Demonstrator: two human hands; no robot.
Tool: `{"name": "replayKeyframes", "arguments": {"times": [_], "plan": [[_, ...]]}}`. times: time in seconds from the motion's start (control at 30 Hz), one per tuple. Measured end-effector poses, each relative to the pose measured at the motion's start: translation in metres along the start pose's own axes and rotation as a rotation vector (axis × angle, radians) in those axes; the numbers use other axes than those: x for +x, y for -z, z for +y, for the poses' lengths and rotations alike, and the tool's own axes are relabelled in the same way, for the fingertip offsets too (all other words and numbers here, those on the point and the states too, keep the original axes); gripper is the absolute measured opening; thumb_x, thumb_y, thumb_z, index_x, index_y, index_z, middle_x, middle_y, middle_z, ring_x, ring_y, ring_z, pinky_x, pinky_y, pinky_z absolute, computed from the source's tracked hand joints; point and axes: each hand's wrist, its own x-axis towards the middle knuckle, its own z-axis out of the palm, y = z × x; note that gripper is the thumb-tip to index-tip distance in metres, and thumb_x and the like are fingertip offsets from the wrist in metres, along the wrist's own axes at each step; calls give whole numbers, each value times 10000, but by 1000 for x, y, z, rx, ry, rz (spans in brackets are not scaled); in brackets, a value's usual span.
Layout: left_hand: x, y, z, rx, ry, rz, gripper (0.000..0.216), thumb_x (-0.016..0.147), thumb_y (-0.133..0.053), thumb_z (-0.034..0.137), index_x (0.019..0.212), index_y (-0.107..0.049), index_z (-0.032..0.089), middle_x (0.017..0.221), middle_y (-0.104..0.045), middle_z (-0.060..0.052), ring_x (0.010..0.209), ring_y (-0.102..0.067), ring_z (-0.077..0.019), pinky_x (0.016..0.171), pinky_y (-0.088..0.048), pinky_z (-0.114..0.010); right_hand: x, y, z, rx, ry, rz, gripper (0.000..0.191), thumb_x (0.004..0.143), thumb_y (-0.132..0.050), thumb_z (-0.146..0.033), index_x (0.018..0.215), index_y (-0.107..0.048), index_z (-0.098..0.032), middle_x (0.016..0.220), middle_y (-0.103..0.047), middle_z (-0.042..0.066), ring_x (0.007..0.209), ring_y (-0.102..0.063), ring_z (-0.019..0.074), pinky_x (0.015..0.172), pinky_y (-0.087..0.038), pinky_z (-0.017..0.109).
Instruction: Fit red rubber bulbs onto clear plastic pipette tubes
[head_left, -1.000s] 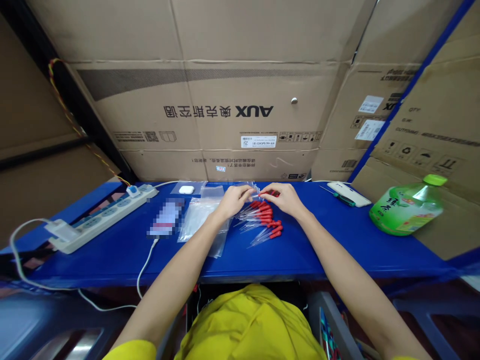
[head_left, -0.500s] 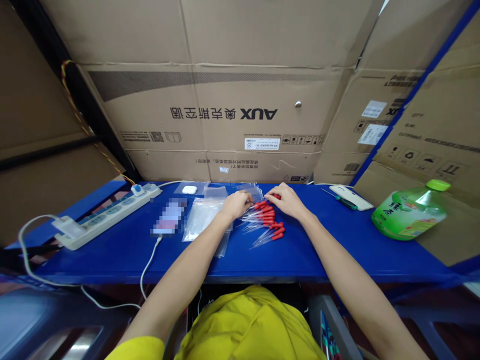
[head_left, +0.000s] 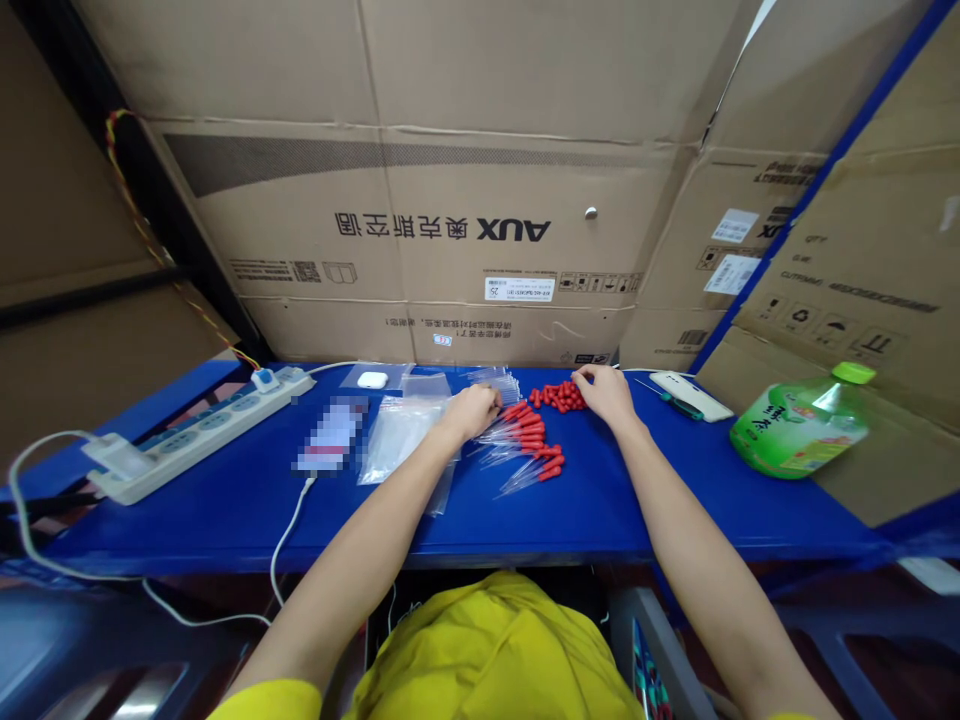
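A row of clear droppers with red bulbs [head_left: 529, 445] lies on the blue table [head_left: 637, 500] in front of me. My left hand [head_left: 474, 410] rests at the row's far left end, fingers curled on a clear tube. My right hand [head_left: 606, 392] sits further right, fingers bent at the edge of a small heap of loose red bulbs [head_left: 559, 396]. Whether it holds one I cannot make out. A bundle of bare clear tubes [head_left: 496, 378] lies just behind the droppers.
Clear plastic bags [head_left: 401, 435] and a phone [head_left: 330, 435] on a white cable lie left. A power strip [head_left: 195, 435] and white earbud case [head_left: 372, 380] sit further left. At right are a screwdriver [head_left: 671, 400], a white device [head_left: 690, 394] and a green bottle [head_left: 799, 425]. Cardboard boxes [head_left: 450, 220] wall the back.
My right hand has moved right and away from the droppers, uncovering the heap of red bulbs. My left hand stays at the row's left end. The view shifted slightly.
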Motion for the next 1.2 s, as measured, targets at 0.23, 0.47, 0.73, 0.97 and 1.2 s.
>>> {"name": "replayKeyframes", "arguments": {"times": [0.23, 0.47, 0.73, 0.97, 1.2], "plan": [[-3, 3, 11, -9, 48, 7, 203, 1016, -466, 189, 1102, -649, 170, 1174, -711, -148, 1061, -711, -247, 913, -517, -316, 1, -1, 0, 45, 44, -14, 251, 968, -563, -324, 1012, -794, -236, 1025, -800, 67, 971, -716, 239, 865, -484, 313], [-5, 3, 19, -47, 11, 16, 208, 1032, -419, 193, 1179, -565, 182, 1102, -735, -155, 1011, -731, -283, 841, -510, -336, -2, -8, -2, -68, 112, -93, 255, 959, -611, -324, 1112, -788, -221, 1043, -739, 122, 1041, -664, 280, 931, -479, 374], [-8, 5, 18, -116, -147, 58, 394, 990, -400, 106, 1341, -561, 186, 1155, -731, -125, 1029, -706, -241, 901, -501, -326, -4, -12, -2, -64, 149, -125, 235, 943, -611, -256, 1099, -783, -219, 1051, -725, 114, 1026, -635, 267, 929, -471, 372], [-7, 1, 18, -311, -286, 94, 301, 1015, -357, 152, 1209, -585, 181, 1054, -709, -95, 1009, -669, -220, 914, -502, -322, -7, -6, -7, -77, 150, -163, 239, 900, -630, -224, 1075, -793, -233, 1053, -740, 110, 1031, -616, 279, 923, -462, 379], [-9, 0, 21, -309, -135, 126, 247, 1081, -316, 342, 1171, -510, 216, 1009, -691, -73, 944, -680, -243, 863, -496, -351, -9, -2, -8, -101, 165, -158, 245, 858, -671, -226, 1068, -795, -246, 1042, -767, 92, 1013, -611, 289, 847, -475, 376]]}}
